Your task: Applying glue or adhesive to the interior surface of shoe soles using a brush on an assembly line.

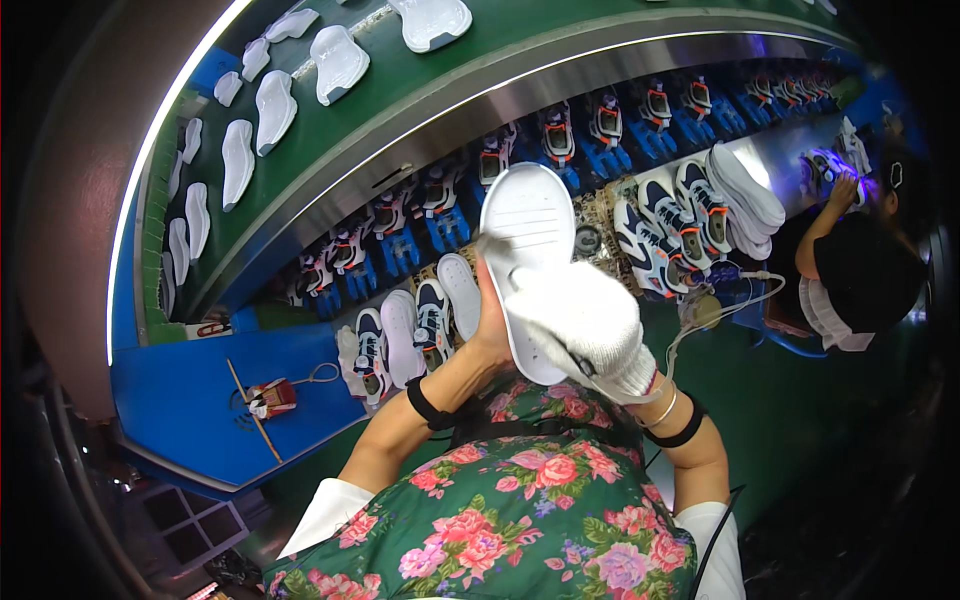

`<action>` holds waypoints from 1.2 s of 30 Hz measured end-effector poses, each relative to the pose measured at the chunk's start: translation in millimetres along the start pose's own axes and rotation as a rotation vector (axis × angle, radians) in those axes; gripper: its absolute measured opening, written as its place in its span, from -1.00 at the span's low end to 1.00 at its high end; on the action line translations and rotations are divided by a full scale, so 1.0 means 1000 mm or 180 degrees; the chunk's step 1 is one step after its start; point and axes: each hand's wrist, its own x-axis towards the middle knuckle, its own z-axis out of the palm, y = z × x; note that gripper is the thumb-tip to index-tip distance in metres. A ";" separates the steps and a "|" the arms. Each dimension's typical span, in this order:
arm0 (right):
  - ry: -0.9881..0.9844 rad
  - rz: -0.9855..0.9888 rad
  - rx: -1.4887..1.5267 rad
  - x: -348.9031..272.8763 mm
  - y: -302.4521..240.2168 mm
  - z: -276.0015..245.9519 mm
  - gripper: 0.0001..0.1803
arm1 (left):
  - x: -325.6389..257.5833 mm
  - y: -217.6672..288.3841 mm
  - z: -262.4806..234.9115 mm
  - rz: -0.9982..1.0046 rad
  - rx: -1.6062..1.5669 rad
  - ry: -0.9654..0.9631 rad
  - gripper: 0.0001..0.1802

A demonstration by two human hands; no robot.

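Note:
My left hand [489, 318] grips a white shoe sole [529, 215] by its left edge, fingers behind it, its hollow inner side facing up. In a white knit glove, my right hand [585, 320] is closed over the sole's lower half and hides part of it. From its fingers a brush [496, 246] reaches to the sole's left rim; its dark tip is smeared by motion and the glove hides most of the handle. Close beyond my left hand stand a loose white sole [459, 296] and a navy-and-white sneaker [432, 325].
Shoe uppers on blue holders [401, 250] line a conveyor ahead. Above it, a green belt [370, 90] carries white soles. Sneakers [660, 225] and stacked soles [745, 205] stand right of centre. A blue table [190, 400] is at left. A co-worker [865, 270] sits at right.

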 end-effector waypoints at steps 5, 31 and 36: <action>0.0295 0.0315 0.0448 0.003 0.019 -0.018 -0.73 | 0.012 0.014 -0.009 0.0092 -0.0785 -0.0865 0.09; -0.0246 0.0319 0.0887 -0.029 -0.008 -0.009 -0.71 | 0.036 0.050 -0.019 0.0266 -0.0594 -0.1025 0.21; -0.0597 -0.0119 0.0748 -0.043 -0.006 0.001 -0.63 | 0.047 0.061 -0.025 -0.0190 0.0031 -0.1159 0.20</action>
